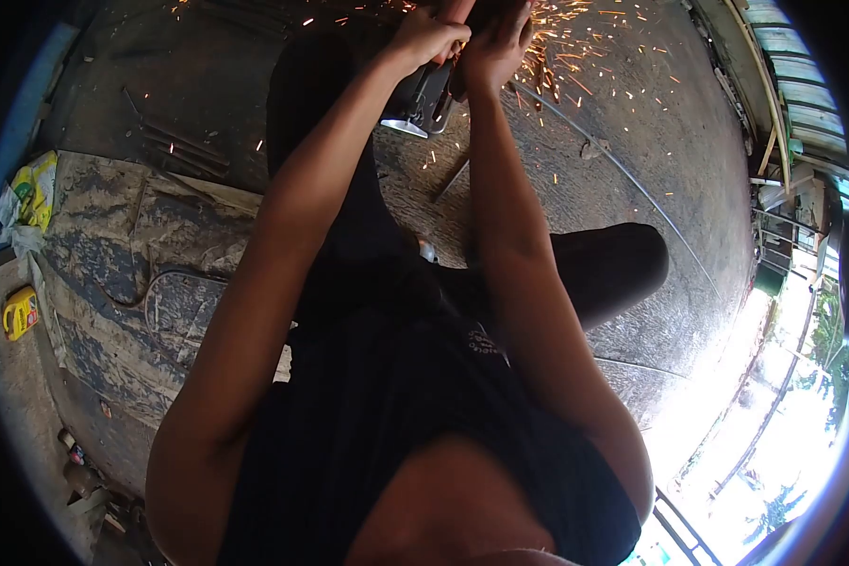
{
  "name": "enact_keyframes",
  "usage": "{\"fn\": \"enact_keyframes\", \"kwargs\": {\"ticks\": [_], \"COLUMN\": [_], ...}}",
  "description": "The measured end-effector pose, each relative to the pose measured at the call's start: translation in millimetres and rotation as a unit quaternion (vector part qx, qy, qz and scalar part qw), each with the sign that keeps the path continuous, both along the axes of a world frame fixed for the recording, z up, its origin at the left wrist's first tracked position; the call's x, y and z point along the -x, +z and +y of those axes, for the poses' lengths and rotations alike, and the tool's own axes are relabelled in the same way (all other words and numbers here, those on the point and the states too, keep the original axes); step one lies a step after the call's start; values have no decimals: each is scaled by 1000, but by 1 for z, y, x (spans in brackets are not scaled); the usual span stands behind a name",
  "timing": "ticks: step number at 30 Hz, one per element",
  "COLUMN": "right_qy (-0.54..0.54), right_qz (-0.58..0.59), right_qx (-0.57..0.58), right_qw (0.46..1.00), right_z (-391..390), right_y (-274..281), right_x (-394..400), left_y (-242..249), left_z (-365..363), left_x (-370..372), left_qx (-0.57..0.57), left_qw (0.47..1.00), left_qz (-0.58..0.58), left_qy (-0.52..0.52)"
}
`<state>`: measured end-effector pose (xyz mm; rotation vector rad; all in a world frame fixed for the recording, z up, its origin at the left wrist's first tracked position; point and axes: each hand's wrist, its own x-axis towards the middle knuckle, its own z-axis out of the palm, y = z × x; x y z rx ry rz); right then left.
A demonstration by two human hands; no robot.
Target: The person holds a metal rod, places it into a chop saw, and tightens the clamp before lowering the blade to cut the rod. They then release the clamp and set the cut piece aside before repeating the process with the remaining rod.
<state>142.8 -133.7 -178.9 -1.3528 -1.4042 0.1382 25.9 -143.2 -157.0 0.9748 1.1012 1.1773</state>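
Note:
At the top edge, my left hand point(427, 42) is closed around the reddish cylindrical body of a power tool point(456, 11), cut off by the frame. Close beside it, my right hand point(496, 55) bends around something dark that I cannot make out; its fingertips are partly hidden. Orange sparks point(566, 47) spray mostly to the right from near my hands. Below them is a dark metal piece point(429, 94) with a bright silvery edge point(404, 126). The working end of the tool is out of view.
A long thin rod point(632, 179) lies across the floor to the right. A dirty sheet point(104, 245) spreads on the left, near a yellow bottle point(20, 313) and a yellow-green bag point(34, 193). My bent leg point(613, 269) rests below my right forearm.

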Motion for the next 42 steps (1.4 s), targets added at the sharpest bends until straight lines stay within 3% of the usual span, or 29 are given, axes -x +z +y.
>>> {"fn": "enact_keyframes", "kwargs": {"ticks": [3,5,7,11,15,21,24,27,30,32,35,39,42], "right_qy": [-24,11,5,-30,9,-9,2,8,28,0,-25,16,-5], "right_qz": [-41,26,19,-24,19,-34,-8,33,22,-36,-75,-77,-129], "right_qx": [-25,8,8,2,-15,-46,-41,38,32,-123,-107,-64,-75], "right_qw": [999,1000,1000,999,1000,998,999,999,999,992,991,995,989], "right_z": [3,-2,-3,-8,2,1,-5,-12,-9,-7,-7,-6,15], "right_y": [-6,2,0,5,-10,-7,4,14,0,-12,-44,-34,-10], "right_x": [1,2,3,6,1,2,6,8,2,1,0,-6,-13], "left_y": [-1,-6,-8,-2,-9,-6,-17,-17,-17,-20,-33,-18,13], "left_z": [0,3,4,0,2,1,4,2,-2,-8,-20,-17,7], "left_x": [5,4,2,3,4,4,10,11,9,9,11,7,1], "left_qx": [-17,-18,3,14,-6,-17,-41,-60,-71,-72,-36,-59,-55], "left_qw": [1000,999,1000,999,1000,1000,998,996,995,995,998,998,995], "left_qz": [12,35,-10,28,-16,-6,29,54,50,57,47,28,82], "left_qy": [6,-20,-23,-15,-8,-17,-37,-48,-42,-40,-24,-3,7]}}
